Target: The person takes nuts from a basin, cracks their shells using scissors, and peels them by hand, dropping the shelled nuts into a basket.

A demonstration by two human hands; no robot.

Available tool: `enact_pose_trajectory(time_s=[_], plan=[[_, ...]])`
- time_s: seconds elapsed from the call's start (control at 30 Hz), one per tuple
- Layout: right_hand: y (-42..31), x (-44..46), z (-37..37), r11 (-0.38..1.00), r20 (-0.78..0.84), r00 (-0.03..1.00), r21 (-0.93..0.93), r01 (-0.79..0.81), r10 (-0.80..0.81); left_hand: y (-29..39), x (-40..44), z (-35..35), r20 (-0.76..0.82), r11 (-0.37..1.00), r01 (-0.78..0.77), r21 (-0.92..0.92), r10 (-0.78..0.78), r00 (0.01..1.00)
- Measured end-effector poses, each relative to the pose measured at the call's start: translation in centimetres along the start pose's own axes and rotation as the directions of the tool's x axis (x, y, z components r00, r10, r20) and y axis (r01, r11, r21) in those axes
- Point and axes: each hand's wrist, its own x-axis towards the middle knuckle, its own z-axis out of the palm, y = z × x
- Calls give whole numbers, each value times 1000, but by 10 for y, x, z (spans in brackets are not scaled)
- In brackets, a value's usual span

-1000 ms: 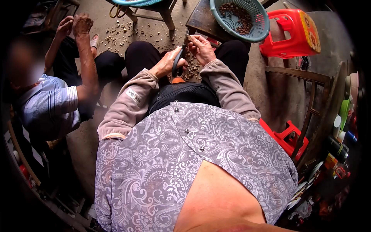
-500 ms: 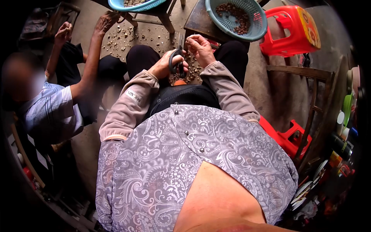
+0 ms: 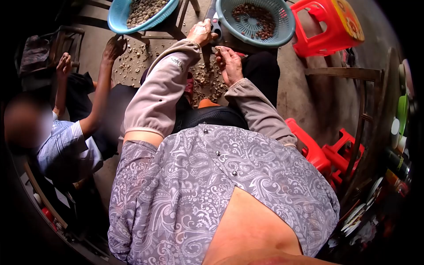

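Observation:
At the near edge of the small dark table, my left hand [image 3: 201, 33] is closed on black-handled scissors [image 3: 216, 29], which its fingers partly cover. My right hand [image 3: 230, 64] is held over my lap, thumb and fingertips pinched together on a small nut [image 3: 217, 49] that is mostly hidden. Just beyond both hands stands a blue-green plastic basket [image 3: 287, 33] with reddish-brown kernels [image 3: 265, 32] in it. Broken shells [image 3: 205, 84] litter the floor between my knees.
A second blue basket [image 3: 115, 20] of pale unshelled nuts [image 3: 143, 13] rests on a stool at the upper left. A co-worker [image 3: 66, 137] sits on my left, both hands raised. A red plastic stool [image 3: 304, 35] and a wooden chair [image 3: 344, 73] are on the right.
My left hand has moved forward with the scissors, from above my lap to the table edge beside the basket. My right hand has come slightly back, still pinched. The view has shifted a little.

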Motion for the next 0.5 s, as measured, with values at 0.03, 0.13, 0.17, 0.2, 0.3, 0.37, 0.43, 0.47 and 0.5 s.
enact_pose_trajectory(time_s=[0.03, 0.13, 0.17, 0.2, 0.3, 0.37, 0.43, 0.47, 0.5], plan=[[0, -1, -1, 1000, 1, 1000, 12, -4, 4, 4, 0, -1, -70, 999, 0, -40, -3, 998], [-2, -2, 1, 999, -11, 1000, 40, 8, -8, 18, -16, -10, -223, 946, 44, -322, -121, 967], [-2, -3, 4, 999, -14, 1000, 52, 9, -8, 22, -32, -18, -145, 856, 85, -510, -183, 972], [0, -3, 5, 997, 17, 1000, 77, 18, -19, 24, -49, -22, 38, 728, 202, -656, -236, 971], [9, -2, 9, 999, 131, 991, 48, 25, -31, 37, -97, -26, 281, 406, 355, -842, -232, 931], [13, -6, 15, 1000, 140, 990, 21, -7, 4, 35, -112, -19, 192, 353, 280, -893, -263, 945], [18, -6, 14, 1000, 206, 979, -31, 5, 2, 31, -119, -13, 90, 345, 196, -918, -299, 950], [20, -6, 14, 999, 210, 978, -49, -12, 22, 30, -122, -10, 91, 326, 201, -924, -323, 942], [20, -7, 15, 998, 213, 975, -30, -57, 62, 30, -125, -10, 91, 308, 205, -929, -348, 933]])
